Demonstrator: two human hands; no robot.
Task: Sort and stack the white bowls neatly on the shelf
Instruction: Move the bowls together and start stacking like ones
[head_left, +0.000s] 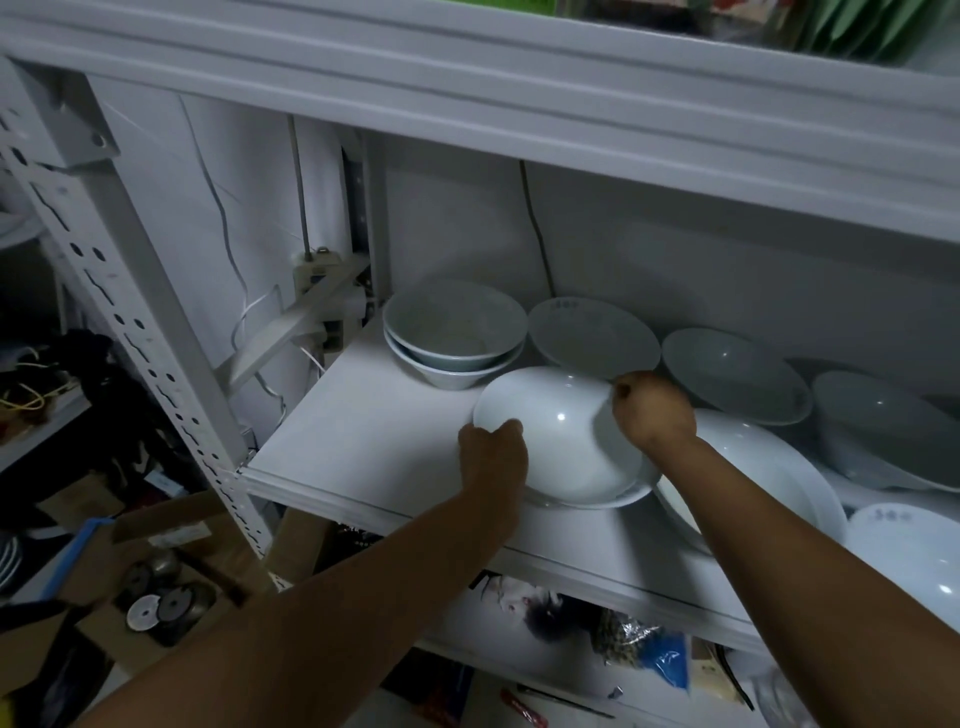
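A: Nearest stuff first. What's lowest in view?

B: Below the shelf board, a cardboard box (156, 587) w/ round metal discs at lower left, and a blue plastic bag (667, 662) on the level underneath, right of centre.

A: And the hands?

B: Both forearms reach up onto the white shelf (363, 431). Left hand (493, 457) is closed on the near-left rim of a big white bowl (563, 441), fingers curled over the edge. Right hand (652, 410) grips the far-right rim of the same bowl, fist-like. The bowl looks tilted, its inside facing up and twd the camera, near the shelf's front edge; it seems to sit in or on another bowl, but can't tell for sure.

A: Other bowls?

B: Just right, partly behind the right forearm, a second large bowl (769, 478). Far right front, a bowl w/ small grey marks (914, 556). Further back, at left, a stack of two greyish bowls (452, 332). Then a row along the back: one tilted bowl (592, 332), another (732, 374), and one more at far right (883, 431).

A: Behind that?

B: White back wall w/ a dark cable (535, 223) hanging down.
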